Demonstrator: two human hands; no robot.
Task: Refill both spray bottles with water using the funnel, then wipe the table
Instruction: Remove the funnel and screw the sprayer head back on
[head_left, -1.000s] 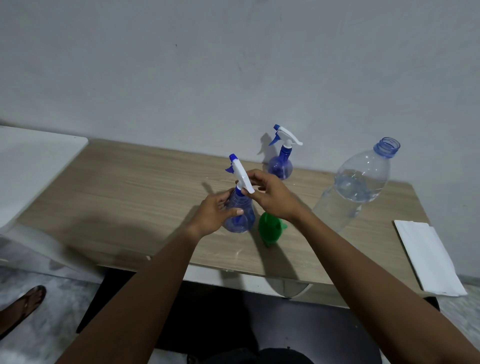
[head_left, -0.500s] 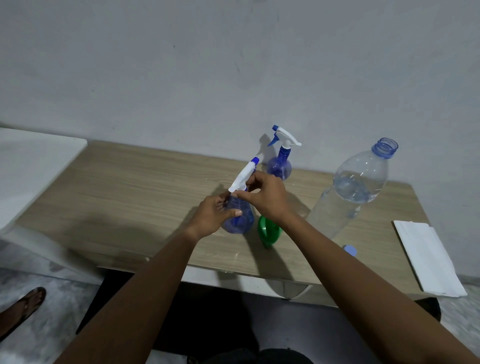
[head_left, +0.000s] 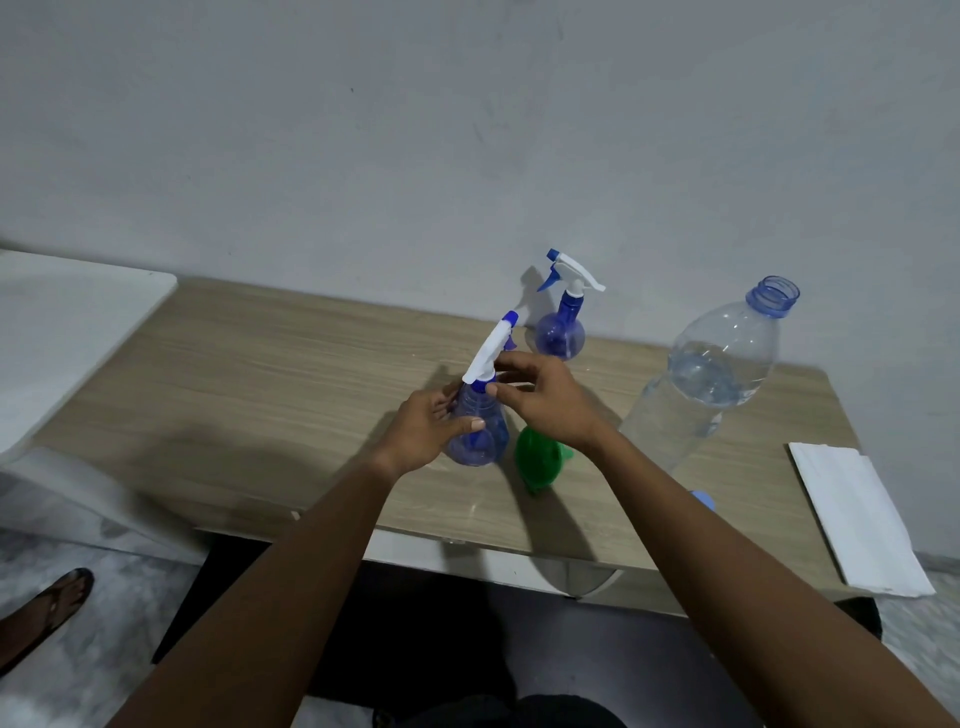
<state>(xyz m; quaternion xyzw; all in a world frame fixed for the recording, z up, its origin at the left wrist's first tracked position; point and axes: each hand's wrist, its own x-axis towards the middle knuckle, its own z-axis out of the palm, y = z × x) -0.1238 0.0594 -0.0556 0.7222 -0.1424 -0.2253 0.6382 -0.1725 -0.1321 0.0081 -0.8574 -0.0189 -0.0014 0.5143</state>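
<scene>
The left hand is wrapped around the round body of the near spray bottle, which stands upright on the worktop. The right hand pinches the blue collar just under the white trigger head, fingertips closed on it. The head leans away up and to the left, so the bottle's long axis runs vertically between the two hands (collar directly above the body). Unscrewing looks to be the step in hand. The green funnel lies just beside the bottle, under the right wrist and nearer that hand; the open water bottle stands farther right, the second spray bottle behind.
</scene>
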